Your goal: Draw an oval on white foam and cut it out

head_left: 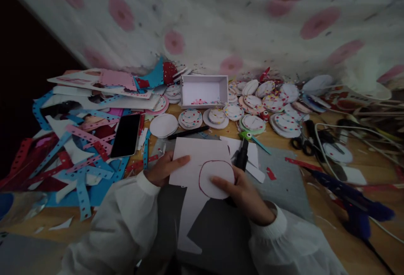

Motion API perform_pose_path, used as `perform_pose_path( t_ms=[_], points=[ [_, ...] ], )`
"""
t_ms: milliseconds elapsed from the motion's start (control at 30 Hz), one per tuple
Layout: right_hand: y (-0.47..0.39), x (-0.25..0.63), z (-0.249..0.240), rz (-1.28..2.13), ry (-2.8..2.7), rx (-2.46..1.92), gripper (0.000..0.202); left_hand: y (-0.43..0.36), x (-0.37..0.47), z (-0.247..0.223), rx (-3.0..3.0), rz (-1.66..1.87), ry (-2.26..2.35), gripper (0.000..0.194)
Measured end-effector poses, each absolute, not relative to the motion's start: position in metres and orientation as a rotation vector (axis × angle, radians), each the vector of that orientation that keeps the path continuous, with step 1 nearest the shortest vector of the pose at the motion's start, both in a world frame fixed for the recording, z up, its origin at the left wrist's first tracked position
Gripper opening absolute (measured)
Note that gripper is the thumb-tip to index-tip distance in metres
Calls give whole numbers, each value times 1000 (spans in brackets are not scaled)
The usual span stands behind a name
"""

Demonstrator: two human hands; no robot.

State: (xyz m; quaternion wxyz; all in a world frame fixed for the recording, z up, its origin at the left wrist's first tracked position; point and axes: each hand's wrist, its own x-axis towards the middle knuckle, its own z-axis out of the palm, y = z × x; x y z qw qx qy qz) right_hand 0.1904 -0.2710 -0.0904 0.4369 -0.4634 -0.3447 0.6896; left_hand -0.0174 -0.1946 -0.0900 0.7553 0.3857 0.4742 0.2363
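My left hand [164,169] grips a white paper sheet [186,161] by its left edge, thumb on top. On the sheet's right part is a circle [217,167] outlined in dark red. My right hand [248,191] pinches the paper at this circle, thumb lying across it and fingers hidden beneath. A long paper strip [191,220] hangs below the sheet; whether it is joined to it I cannot tell. Just beyond my right hand lies a black-handled tool [242,155], its kind unclear. A black pen [188,132] rests behind the sheet.
A white open box [204,106] stands at the back among several decorated paper discs [190,118]. Coloured paper scraps [83,178] and a phone [126,135] cover the left. Scissors [302,144], a blue glue gun [353,199] and a white cable [318,140] lie right.
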Motion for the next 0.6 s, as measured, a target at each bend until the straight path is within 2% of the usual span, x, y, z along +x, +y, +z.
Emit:
perform_pose_path(
  t_ms=[600],
  points=[
    [-277,184,-88,1806,-640,-1004,33,-197,-18,-86,754,500,988,54]
  ],
)
